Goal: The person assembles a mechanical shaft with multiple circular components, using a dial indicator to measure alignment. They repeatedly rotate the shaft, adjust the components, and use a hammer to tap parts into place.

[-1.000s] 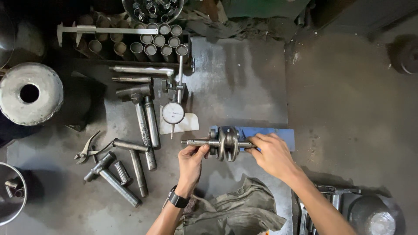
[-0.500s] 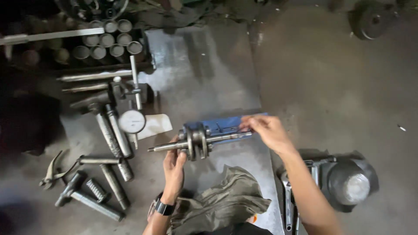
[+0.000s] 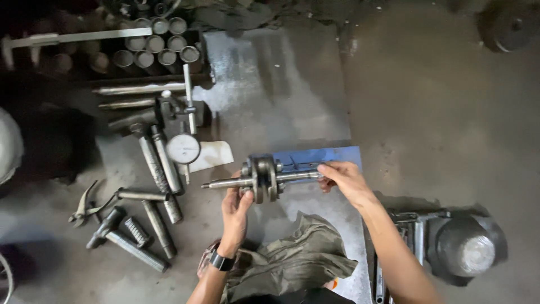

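Head view shows left hand point(image 3: 235, 207) gripping the crankshaft point(image 3: 263, 179) under its webs, right hand point(image 3: 344, 179) pinching the right shaft end; best kept level over the blue block point(image 3: 332, 155).

- Dim overall from my feed; corners and left edge sink to near black.
- Brightest patch is the metal plate point(image 3: 275, 84), washed with pale glare.
- Soft shadow falls right of the right hand point(image 3: 346, 180).
- Focus decent at centre; top row of tubes point(image 3: 160, 48) slightly smeared.
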